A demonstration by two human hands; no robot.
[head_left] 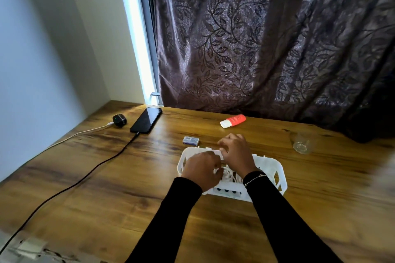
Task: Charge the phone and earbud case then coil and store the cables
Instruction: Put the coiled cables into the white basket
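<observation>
White plastic makes up the basket (280,179) on the wood table (106,188), and both hands are over it. The left hand (202,172) has its fingers curled down at some white cables (227,175) inside, but I cannot tell if it grips them. The right hand (236,151) curls at the far rim, and I cannot tell what it holds. Far to the left, the phone (146,120) lies flat with a black cable (89,173) plugged in. Just beside it sits the black case (119,120) with a white cable (79,133) in it. A red tube (233,120), a small box (190,140) and a glass (301,143) lie near the basket.
</observation>
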